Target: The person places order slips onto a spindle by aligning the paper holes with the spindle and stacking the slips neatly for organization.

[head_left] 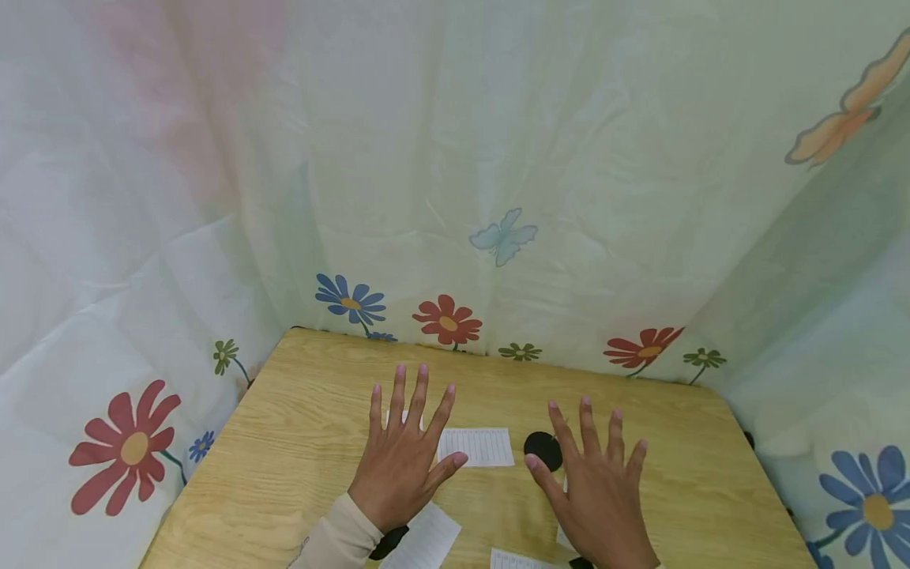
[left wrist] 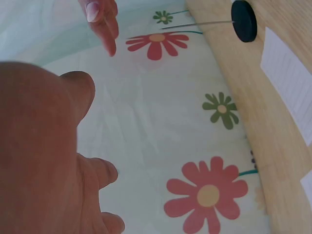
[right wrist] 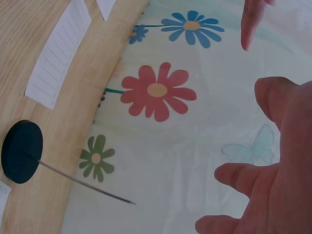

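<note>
Both bare hands are held up above the wooden table, fingers straight and spread. My left hand has its palm down over the left of the middle, near a lined paper slip. To the right, my right hand hovers with its thumb overlapping the edge of a black disc-based paper spike in the head view. In the right wrist view, a thin metal pin rises from the black base of the spike. Neither hand holds anything.
More lined slips lie near the front, one by the left sleeve and one at the bottom edge. Black objects, partly hidden, show by the left wrist and the right wrist. A flowered curtain surrounds the table.
</note>
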`<state>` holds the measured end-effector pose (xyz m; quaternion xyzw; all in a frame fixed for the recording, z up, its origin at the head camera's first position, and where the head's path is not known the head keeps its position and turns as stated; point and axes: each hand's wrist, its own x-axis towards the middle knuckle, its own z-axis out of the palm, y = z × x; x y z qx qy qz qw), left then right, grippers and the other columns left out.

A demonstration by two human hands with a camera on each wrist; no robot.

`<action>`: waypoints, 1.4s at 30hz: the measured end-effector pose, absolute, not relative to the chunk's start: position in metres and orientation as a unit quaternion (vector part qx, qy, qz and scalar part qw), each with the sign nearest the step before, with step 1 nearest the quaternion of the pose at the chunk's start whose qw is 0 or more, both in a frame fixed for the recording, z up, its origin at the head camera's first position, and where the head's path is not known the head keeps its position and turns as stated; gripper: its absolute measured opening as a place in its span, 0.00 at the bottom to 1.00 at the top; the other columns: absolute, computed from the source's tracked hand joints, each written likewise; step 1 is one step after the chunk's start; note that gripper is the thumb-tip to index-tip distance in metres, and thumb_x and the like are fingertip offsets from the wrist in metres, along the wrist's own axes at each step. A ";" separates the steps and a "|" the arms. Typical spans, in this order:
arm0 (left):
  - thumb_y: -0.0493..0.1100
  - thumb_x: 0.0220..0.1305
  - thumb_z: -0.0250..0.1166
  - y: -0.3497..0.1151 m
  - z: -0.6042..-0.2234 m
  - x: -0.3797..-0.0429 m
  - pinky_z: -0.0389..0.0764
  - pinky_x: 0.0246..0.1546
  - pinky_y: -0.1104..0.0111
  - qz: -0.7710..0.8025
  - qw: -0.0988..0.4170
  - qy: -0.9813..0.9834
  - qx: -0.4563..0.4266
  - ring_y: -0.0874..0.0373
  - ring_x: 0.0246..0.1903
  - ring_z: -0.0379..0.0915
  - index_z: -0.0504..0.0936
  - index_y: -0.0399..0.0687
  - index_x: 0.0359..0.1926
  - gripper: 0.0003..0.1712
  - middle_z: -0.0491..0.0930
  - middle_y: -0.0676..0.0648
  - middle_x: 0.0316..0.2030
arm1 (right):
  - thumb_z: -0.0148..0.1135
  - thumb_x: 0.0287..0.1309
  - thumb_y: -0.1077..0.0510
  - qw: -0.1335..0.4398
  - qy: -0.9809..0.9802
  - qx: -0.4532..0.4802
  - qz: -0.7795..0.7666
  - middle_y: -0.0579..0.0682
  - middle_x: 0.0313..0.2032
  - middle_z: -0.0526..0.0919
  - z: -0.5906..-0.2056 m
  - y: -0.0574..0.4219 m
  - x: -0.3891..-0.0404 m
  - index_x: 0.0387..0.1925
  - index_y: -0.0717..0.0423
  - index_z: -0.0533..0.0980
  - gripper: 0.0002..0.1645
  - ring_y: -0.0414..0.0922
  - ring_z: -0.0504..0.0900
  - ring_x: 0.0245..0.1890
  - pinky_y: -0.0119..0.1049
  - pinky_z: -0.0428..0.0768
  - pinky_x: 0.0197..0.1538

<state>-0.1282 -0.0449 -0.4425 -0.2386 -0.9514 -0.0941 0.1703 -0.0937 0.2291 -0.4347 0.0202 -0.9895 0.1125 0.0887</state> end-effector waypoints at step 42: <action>0.65 0.75 0.61 -0.089 -0.503 -0.124 0.44 0.73 0.30 -0.175 0.192 -0.953 -0.159 0.33 0.83 0.46 0.67 0.50 0.80 0.42 0.55 0.33 0.82 | 0.72 0.66 0.39 0.193 -0.952 0.147 0.185 0.59 0.81 0.62 -0.444 0.175 -0.108 0.80 0.38 0.66 0.45 0.64 0.57 0.82 0.71 0.56 0.76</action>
